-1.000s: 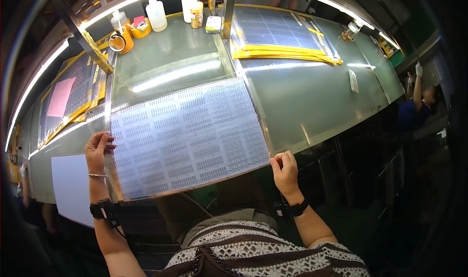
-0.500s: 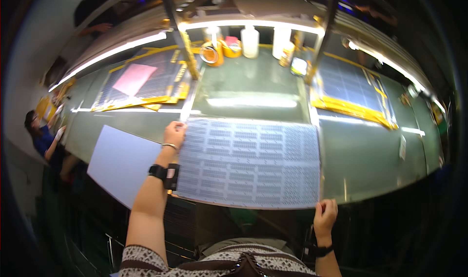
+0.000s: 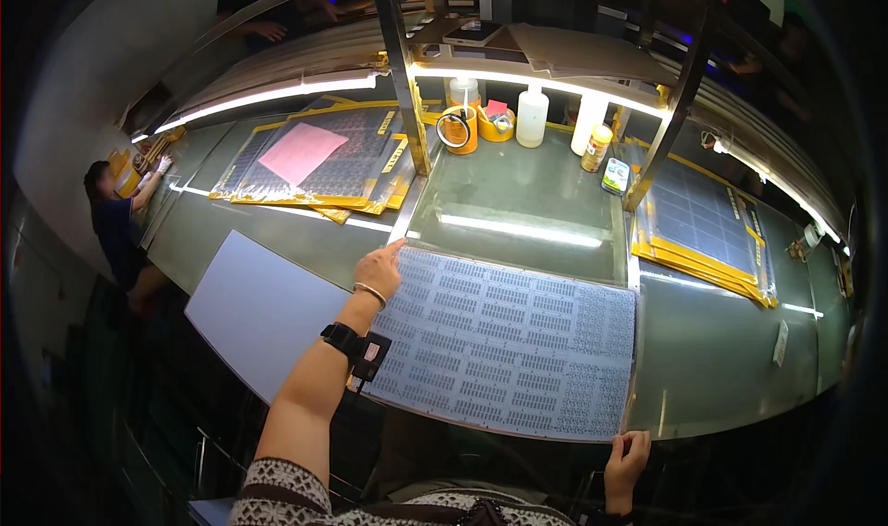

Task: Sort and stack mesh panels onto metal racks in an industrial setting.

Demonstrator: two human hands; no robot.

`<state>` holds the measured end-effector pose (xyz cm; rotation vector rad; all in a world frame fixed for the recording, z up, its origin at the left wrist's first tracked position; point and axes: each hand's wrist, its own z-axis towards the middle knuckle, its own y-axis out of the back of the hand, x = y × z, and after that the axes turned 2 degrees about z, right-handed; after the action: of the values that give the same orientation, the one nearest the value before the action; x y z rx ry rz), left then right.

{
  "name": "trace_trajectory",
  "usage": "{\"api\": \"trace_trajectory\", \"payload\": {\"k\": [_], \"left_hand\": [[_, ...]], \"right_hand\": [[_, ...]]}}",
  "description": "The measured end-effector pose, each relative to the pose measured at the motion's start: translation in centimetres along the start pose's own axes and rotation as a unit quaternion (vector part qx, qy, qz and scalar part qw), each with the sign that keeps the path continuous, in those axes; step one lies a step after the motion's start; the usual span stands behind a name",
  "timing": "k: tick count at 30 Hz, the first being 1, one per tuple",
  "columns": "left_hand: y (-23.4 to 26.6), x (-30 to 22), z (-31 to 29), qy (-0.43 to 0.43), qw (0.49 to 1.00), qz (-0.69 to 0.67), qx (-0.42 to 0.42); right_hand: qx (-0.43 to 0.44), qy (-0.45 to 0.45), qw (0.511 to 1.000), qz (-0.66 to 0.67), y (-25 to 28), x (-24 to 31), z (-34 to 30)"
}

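A pale blue-grey sheet with rows of small dark printed patterns [image 3: 499, 341] lies flat on the green bench top in front of me. At its far left corner is my left hand [image 3: 377, 272], index finger and thumb closed on the edge and the other fingers curled. My right hand [image 3: 628, 461] pinches the sheet's near right corner, its fingertips pressed together there. A plain pale sheet [image 3: 264, 309] lies left of the printed one, partly behind my left forearm.
Film sheets with yellow taped edges lie far left [image 3: 370, 170] and right [image 3: 694, 216]; a pink sheet [image 3: 301, 153] tops the left ones. Bottles [image 3: 532, 117] and an orange container [image 3: 460, 130] stand behind, between metal posts [image 3: 407, 82]. A co-worker [image 3: 120, 216] stands far left.
My view has turned, so the bench appears tilted and lower right. Both hands stay at the same corners of the printed sheet, which shows no clear shift on the bench.
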<state>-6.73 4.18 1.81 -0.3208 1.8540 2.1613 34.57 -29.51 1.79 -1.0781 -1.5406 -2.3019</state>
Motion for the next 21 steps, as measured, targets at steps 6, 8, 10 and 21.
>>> {"api": "trace_trajectory", "payload": {"k": [6, 8, 10, 21], "left_hand": [[-0.3, 0.1, -0.1, 0.02, 0.994, 0.09, 0.056], [-0.3, -0.2, -0.1, 0.019, 0.992, 0.105, 0.065], [-0.3, -0.6, 0.0, -0.004, 0.983, 0.167, 0.072], [-0.9, 0.0, -1.8, -0.112, 0.971, 0.199, -0.075]], "right_hand": [[-0.004, 0.006, 1.0, 0.0, 0.0, 0.2, 0.1], [-0.006, 0.012, 1.0, -0.001, -0.2, 0.0, 0.1], [-0.009, 0.016, 1.0, -0.005, 0.1, 0.0, 0.0], [0.127, 0.273, 0.925, -0.232, 0.1, 1.8, 12.0]]}}
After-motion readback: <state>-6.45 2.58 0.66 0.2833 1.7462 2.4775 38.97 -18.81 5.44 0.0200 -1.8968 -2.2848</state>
